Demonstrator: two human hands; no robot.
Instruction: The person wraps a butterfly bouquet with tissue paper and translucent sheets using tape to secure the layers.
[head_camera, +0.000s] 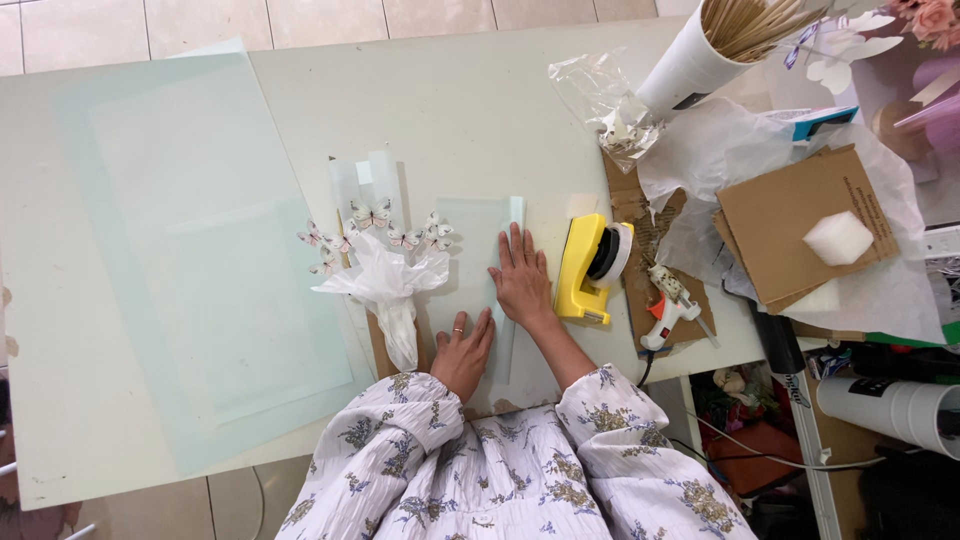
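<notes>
Left hand flat, fingers spread, on pale translucent sheet at table's near edge; right hand open, pressing same sheet. Beside: yellow tape dispenser, glue gun. Farther: white cup full of wooden sticks; clear bag holding paper butterflies.

One head cam only, looked straight down at worktop from above, fairly high, wearer's sleeves at btm edge.

Crumpled clear plastic bag beside white cup.
</notes>
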